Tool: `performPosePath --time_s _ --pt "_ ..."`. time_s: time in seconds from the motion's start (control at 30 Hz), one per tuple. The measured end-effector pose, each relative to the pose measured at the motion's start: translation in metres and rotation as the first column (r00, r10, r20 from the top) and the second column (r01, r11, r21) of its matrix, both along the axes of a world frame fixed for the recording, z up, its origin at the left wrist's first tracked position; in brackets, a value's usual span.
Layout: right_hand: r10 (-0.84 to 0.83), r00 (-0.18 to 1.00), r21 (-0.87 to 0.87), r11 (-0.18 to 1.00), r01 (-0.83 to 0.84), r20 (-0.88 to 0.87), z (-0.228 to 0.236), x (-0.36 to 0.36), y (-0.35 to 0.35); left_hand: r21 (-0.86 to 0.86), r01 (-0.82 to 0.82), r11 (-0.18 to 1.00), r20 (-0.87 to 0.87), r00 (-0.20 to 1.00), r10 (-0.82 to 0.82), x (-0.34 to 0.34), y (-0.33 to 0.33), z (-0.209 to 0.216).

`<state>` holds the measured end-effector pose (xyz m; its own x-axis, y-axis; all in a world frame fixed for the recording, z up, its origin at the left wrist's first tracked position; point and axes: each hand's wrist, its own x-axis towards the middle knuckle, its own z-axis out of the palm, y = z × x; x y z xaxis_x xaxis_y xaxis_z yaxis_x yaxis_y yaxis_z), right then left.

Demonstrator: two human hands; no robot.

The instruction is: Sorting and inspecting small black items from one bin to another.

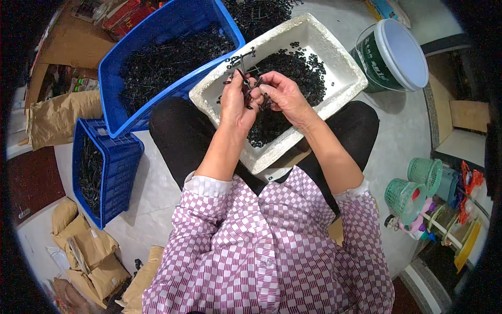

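Over a white foam box on my lap, both hands work close together. My left hand is closed around a black plastic sprue, a thin branched frame with small parts along it. The fingers of my right hand pinch at the same black plastic beside the left fingertips. Exactly which piece sits between them is hidden. Inside the box lies a heap of small black plastic parts, many of them like little square links.
A large blue crate full of black sprues stands at the far left, touching the foam box. Nearer is a smaller blue crate. A white-and-green bucket stands far right. Brown paper sacks lie left, green baskets right.
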<state>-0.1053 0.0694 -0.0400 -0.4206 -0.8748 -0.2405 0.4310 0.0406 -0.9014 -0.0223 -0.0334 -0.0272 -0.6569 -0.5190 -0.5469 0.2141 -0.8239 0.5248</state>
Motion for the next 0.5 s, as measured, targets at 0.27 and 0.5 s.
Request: performPosePath --time_s 0.27,0.5 --pt "-0.073 0.216 -0.015 0.967 0.255 -0.974 -0.029 0.001 -0.009 -0.102 0.051 0.993 0.015 0.999 -0.049 0.000 0.003 -0.006" --pt "-0.210 0.591 0.013 0.937 0.350 -0.779 -0.052 -0.026 -0.008 -0.251 0.014 0.968 0.042 0.999 -0.003 0.002 0.009 0.012"
